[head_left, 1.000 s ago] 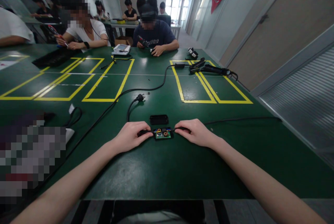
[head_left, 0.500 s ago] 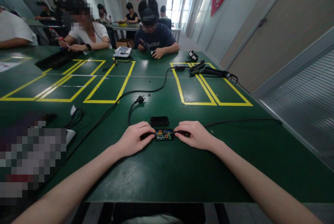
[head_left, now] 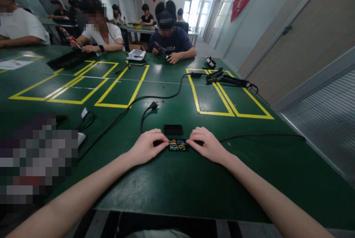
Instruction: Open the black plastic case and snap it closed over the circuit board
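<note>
A small black case [head_left: 178, 150] lies open on the green table, a circuit board [head_left: 174, 147] with copper coils and coloured wires showing inside. At its left end my left hand [head_left: 146, 148] pinches the black cable; this cord [head_left: 142, 121] emerges behind the hand and ends in a plug [head_left: 154, 106]. The fingers of my right hand [head_left: 207, 146] are closed at the opposite end, on a second black cable [head_left: 257, 135] running off to the right. Both pinched parts are mostly hidden by fingers. Just behind the case sits its black lid [head_left: 173, 129], hollow side up.
A long black cord [head_left: 155, 97] crosses the table to a black handheld tool [head_left: 230, 79] at the right. Yellow tape outlines [head_left: 216, 113] mark the tabletop. A blurred-out item [head_left: 41, 156] lies at the left. Co-workers [head_left: 172, 42] sit across the table.
The whole view has shifted, so the table and hands appear slightly further right. Both hands stay at the ends of the case, with the right-hand fingers slightly repositioned.
</note>
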